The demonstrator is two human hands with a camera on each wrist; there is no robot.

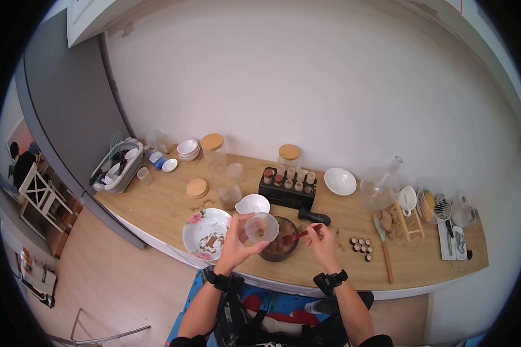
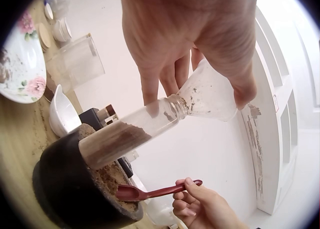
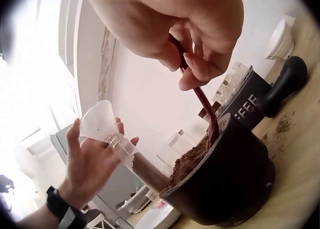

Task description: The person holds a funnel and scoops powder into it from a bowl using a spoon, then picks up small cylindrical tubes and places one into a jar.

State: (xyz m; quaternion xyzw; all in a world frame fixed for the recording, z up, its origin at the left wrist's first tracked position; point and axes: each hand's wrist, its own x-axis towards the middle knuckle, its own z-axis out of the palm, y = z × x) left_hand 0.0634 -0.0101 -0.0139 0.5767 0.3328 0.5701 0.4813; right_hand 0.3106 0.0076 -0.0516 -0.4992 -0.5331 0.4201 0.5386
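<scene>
My left hand (image 1: 235, 247) holds a clear funnel (image 2: 214, 94) between thumb and fingers. Its spout sits in the threaded mouth of a clear tube (image 2: 120, 138), partly filled with brown powder. In the left wrist view the tube's lower end overlaps the rim of a black mortar (image 2: 65, 185). Loose brown powder (image 3: 189, 163) fills much of that mortar. With thumb and fingers, my right hand (image 1: 325, 247) pinches the handle of a dark red spoon (image 2: 165, 191), whose bowl rests in the powder. Brown specks cling inside the funnel.
Behind the mortar stand a black rack (image 1: 283, 198) of small tubes and a white spouted bowl (image 1: 253, 202). A black pestle (image 1: 315, 217) lies beside it. Left is a flowered plate (image 1: 192, 236); right are several small caps (image 1: 362, 247), a spatula (image 1: 388, 260) and a glass flask (image 1: 378, 189).
</scene>
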